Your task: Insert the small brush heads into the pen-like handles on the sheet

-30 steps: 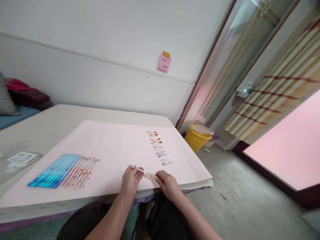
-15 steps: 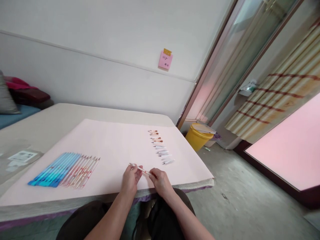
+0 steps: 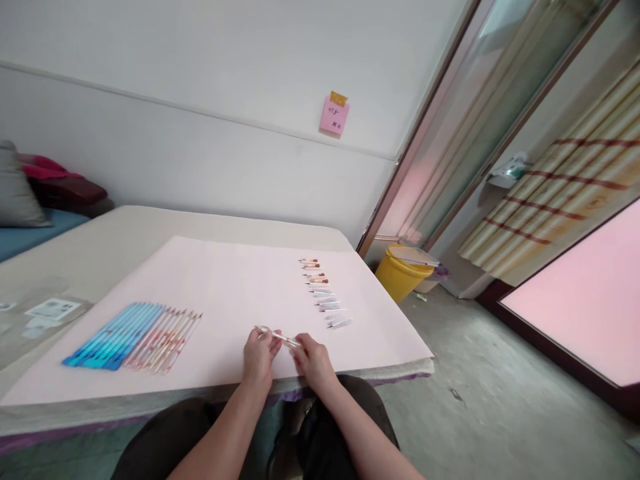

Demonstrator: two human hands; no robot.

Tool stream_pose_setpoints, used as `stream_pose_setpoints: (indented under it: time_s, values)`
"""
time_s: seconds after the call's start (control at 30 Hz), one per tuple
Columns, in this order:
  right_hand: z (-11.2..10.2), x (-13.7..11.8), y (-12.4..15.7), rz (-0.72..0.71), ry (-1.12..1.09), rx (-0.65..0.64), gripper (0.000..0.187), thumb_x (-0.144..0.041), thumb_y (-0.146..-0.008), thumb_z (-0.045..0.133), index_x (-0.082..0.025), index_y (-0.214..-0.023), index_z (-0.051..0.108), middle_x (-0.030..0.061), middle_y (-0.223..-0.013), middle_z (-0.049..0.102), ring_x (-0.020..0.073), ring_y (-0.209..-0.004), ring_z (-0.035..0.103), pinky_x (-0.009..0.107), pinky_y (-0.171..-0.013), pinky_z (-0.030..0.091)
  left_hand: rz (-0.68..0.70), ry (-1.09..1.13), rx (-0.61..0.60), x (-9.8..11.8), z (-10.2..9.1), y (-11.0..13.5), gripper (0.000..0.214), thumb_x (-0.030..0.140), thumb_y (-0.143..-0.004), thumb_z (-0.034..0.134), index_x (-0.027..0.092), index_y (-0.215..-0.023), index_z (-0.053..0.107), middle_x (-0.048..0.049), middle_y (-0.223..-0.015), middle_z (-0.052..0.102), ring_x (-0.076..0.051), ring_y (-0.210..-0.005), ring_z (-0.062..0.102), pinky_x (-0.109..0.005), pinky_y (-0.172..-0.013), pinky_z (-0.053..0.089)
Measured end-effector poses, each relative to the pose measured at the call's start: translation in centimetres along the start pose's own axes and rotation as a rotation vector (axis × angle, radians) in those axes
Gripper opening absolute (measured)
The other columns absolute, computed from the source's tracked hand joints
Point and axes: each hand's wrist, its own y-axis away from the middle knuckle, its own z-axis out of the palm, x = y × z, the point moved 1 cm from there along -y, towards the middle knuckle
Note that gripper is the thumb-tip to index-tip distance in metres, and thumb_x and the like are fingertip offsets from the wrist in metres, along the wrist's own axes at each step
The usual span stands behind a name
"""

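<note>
Above the near edge of the pink sheet, a slim white pen (image 3: 285, 338) with red markings is held between my two hands. My left hand (image 3: 259, 357) has its fingers closed around the pen's left end. At the other end, my right hand (image 3: 314, 360) pinches it with thumb and fingers. To the left lie a row of blue pen barrels (image 3: 117, 337) and a row of clear, red-patterned pen barrels (image 3: 165, 340), side by side. Small pen tips with brown ends (image 3: 313, 267) and pale pen tips (image 3: 330, 307) form a column to the right.
The pink sheet (image 3: 235, 280) covers much of the cream bed-like surface (image 3: 145, 223). Clear plastic packaging with a label (image 3: 53, 309) lies at left. A yellow bin (image 3: 400, 275) stands on the floor beyond the right edge. A pink note (image 3: 334, 117) hangs on the wall.
The view has shifted slightly. The pen stays between both hands, and my right fingers have changed their hold a little at its right end.
</note>
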Motion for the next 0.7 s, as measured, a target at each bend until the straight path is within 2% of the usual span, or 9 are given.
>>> stream_pose_setpoints:
  time_s: [0.07,0.1,0.23,0.33,0.4,0.53,0.6,0.7]
  values:
    - [0.0,-0.2,0.2,-0.104,0.115,0.030,0.016,-0.022,-0.080,0.047,-0.020,-0.092,0.057,0.0041,-0.080,0.063,0.0153,-0.073,0.059,0.025,-0.068,0.044,-0.012,-0.005,-0.012,-0.1,-0.1,-0.1,0.007,0.013,-0.079,0.055,0.017,-0.078,0.049,-0.0065,-0.077,0.064,-0.015,-0.073,0.065,-0.029,-0.071,0.052]
    - [0.0,-0.1,0.3,-0.106,0.119,0.030,0.015,-0.022,-0.081,0.046,-0.019,-0.091,0.057,0.0046,-0.081,0.062,0.0151,-0.072,0.059,0.025,-0.066,0.044,-0.022,-0.012,-0.028,-0.2,-0.2,-0.2,0.007,0.014,-0.079,0.055,0.017,-0.078,0.049,-0.0067,-0.077,0.064,-0.015,-0.071,0.065,-0.029,-0.070,0.052]
    - [0.2,1.1,-0.1,0.129,-0.124,-0.070,0.024,-0.032,-0.087,0.037,-0.017,-0.090,0.056,-0.0003,-0.059,0.057,0.0114,-0.045,0.052,0.021,-0.046,0.040,-0.057,-0.051,-0.095,-0.5,-0.4,-0.2,0.010,0.020,-0.079,0.058,0.018,-0.080,0.048,-0.0082,-0.081,0.067,-0.015,-0.071,0.066,-0.028,-0.068,0.051]
    - [0.1,1.6,-0.3,0.235,-0.217,-0.122,0.027,-0.035,-0.087,0.039,-0.016,-0.091,0.057,-0.0029,-0.049,0.052,0.0115,-0.038,0.048,0.021,-0.040,0.036,-0.064,-0.061,-0.115,-0.7,-0.5,-0.1,0.013,0.022,-0.078,0.060,0.018,-0.082,0.048,-0.0091,-0.084,0.068,-0.015,-0.073,0.066,-0.027,-0.068,0.051]
    - [-0.2,1.3,-0.3,0.185,-0.149,-0.081,0.027,-0.033,-0.087,0.040,-0.016,-0.093,0.059,-0.0018,-0.054,0.054,0.0111,-0.039,0.048,0.022,-0.043,0.037,-0.070,-0.058,-0.119,-0.9,-0.6,-0.2,0.014,0.022,-0.077,0.061,0.018,-0.082,0.048,-0.0092,-0.085,0.068,-0.015,-0.072,0.066,-0.027,-0.067,0.051]
    - [-0.5,0.2,0.3,-0.080,0.200,0.065,0.024,-0.021,-0.087,0.039,-0.020,-0.089,0.062,0.0032,-0.073,0.058,0.0135,-0.062,0.056,0.023,-0.060,0.041,-0.078,-0.042,-0.105,-1.2,-0.7,-0.4,0.014,0.020,-0.076,0.061,0.018,-0.081,0.048,-0.0095,-0.083,0.068,-0.015,-0.071,0.066,-0.026,-0.065,0.051]
    - [-0.3,-0.2,0.6,-0.148,0.324,0.060,0.021,-0.018,-0.086,0.041,-0.021,-0.089,0.061,0.0036,-0.078,0.056,0.0143,-0.069,0.056,0.023,-0.062,0.040,-0.068,-0.042,-0.096,-1.3,-0.7,-0.5,0.013,0.020,-0.077,0.060,0.018,-0.082,0.048,-0.0097,-0.083,0.067,-0.015,-0.070,0.066,-0.026,-0.064,0.051]
    - [0.0,-0.2,0.9,-0.177,0.388,0.027,0.015,-0.017,-0.083,0.047,-0.021,-0.090,0.059,0.0037,-0.089,0.055,0.0126,-0.068,0.055,0.021,-0.060,0.038,-0.052,-0.056,-0.096,-1.3,-0.8,-0.7,0.013,0.021,-0.077,0.060,0.018,-0.083,0.049,-0.0101,-0.084,0.067,-0.014,-0.070,0.065,-0.026,-0.065,0.051]
